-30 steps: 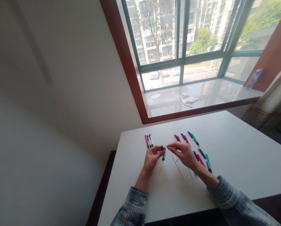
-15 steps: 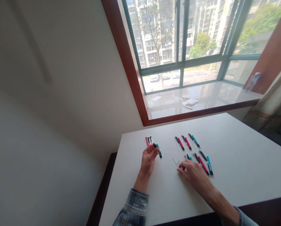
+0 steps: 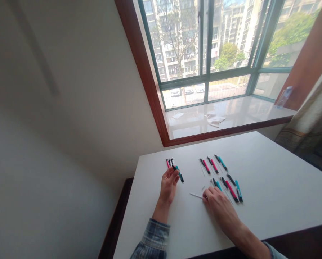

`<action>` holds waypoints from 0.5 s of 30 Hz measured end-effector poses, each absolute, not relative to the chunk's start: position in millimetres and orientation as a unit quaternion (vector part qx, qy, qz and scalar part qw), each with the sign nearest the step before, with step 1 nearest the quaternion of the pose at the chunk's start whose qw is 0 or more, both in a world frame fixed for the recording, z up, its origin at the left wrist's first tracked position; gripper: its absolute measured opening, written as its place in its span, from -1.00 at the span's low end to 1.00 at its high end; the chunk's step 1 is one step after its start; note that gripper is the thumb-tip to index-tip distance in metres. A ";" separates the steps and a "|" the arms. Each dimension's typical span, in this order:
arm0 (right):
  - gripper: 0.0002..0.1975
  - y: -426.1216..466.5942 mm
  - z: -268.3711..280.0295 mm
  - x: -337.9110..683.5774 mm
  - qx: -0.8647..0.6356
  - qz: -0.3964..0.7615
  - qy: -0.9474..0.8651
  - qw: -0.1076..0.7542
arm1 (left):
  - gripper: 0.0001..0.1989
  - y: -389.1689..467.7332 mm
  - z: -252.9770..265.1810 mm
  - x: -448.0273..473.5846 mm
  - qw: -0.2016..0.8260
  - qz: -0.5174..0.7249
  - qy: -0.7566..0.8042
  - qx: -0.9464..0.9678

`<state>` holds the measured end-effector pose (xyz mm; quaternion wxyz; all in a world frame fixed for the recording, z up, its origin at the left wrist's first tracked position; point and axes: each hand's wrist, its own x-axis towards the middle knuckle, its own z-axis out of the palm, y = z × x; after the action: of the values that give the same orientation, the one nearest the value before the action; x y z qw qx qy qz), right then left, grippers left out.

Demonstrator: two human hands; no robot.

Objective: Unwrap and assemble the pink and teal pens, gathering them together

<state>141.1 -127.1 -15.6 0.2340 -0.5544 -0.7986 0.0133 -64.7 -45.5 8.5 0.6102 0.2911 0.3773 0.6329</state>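
My left hand (image 3: 168, 187) is closed, pinching a teal-and-black pen barrel (image 3: 180, 175) between thumb and fingertips, just above the white table (image 3: 155, 241). Between the fingers of my right hand (image 3: 220, 205) is one end of a thin, pale pen refill (image 3: 195, 195), whose free end points left. A small spring (image 3: 203, 187) lies just beyond those fingertips. Right beside this hand are pen parts: a teal barrel (image 3: 219, 186), a pink barrel (image 3: 232, 191) and another teal barrel (image 3: 239, 191), with black pieces and refills among them. The right fingertips are partly hidden.
Behind my left hand lie several pens (image 3: 168, 163) side by side. Farther back on the right is a row of pen parts with pink barrels (image 3: 206, 167) and a teal one (image 3: 223, 163). A windowsill (image 3: 239, 111) holds a cloth (image 3: 215, 119) and a clear bottle (image 3: 284, 98).
My right hand has turned and drawn the refill up from beside the spring, so it now lies more level and points left. The left hand still grips the pen barrel.
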 end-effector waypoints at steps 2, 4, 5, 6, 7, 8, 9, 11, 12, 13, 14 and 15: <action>-0.77 -127.2 -13.8 141.4 -0.553 0.027 -0.801 0.226 | -0.64 -45.2 7.9 -65.8 0.611 0.635 0.377 0.285; -0.78 -127.0 -15.4 140.4 -0.559 0.009 -0.802 0.209 | -0.63 -45.2 7.8 -66.6 0.609 0.636 0.378 0.286; -0.78 -126.9 -17.7 139.2 -0.561 -0.009 -0.803 0.199 | -0.63 -45.4 8.0 -67.0 0.608 0.636 0.378 0.288; -0.78 -126.8 -20.9 137.8 -0.563 -0.028 -0.804 0.190 | -0.63 -45.6 8.2 -67.4 0.606 0.636 0.378 0.290; -0.78 -126.9 -24.5 136.2 -0.564 -0.043 -0.804 0.184 | -0.62 -45.9 8.4 -67.9 0.605 0.637 0.379 0.290; -0.77 -127.2 -28.2 134.7 -0.563 -0.052 -0.805 0.182 | -0.61 -46.1 8.6 -68.4 0.605 0.637 0.380 0.290; -0.76 -127.5 -31.3 133.5 -0.562 -0.056 -0.804 0.186 | -0.61 -46.3 8.7 -69.0 0.604 0.638 0.381 0.289; -0.75 -128.4 -34.6 132.8 -0.555 -0.053 -0.804 0.207 | -0.61 -46.3 8.6 -70.1 0.602 0.639 0.382 0.287; -0.76 -128.7 -34.4 133.6 -0.547 -0.047 -0.806 0.219 | -0.62 -46.2 8.4 -70.5 0.603 0.640 0.383 0.285; -0.77 -128.9 -32.9 134.9 -0.539 -0.039 -0.809 0.229 | -0.62 -46.0 8.1 -70.8 0.603 0.639 0.382 0.284; -0.78 -129.0 -30.6 136.6 -0.531 -0.029 -0.814 0.236 | -0.63 -45.8 7.7 -70.9 0.604 0.639 0.382 0.283; -0.78 -128.9 -27.9 138.5 -0.523 -0.018 -0.818 0.238 | -0.63 -45.6 7.3 -70.9 0.606 0.640 0.381 0.281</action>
<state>138.5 -128.9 -27.9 0.2380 -0.5227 -0.8185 -0.0178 -70.9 -45.6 7.3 0.6056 0.2815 0.3807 0.6396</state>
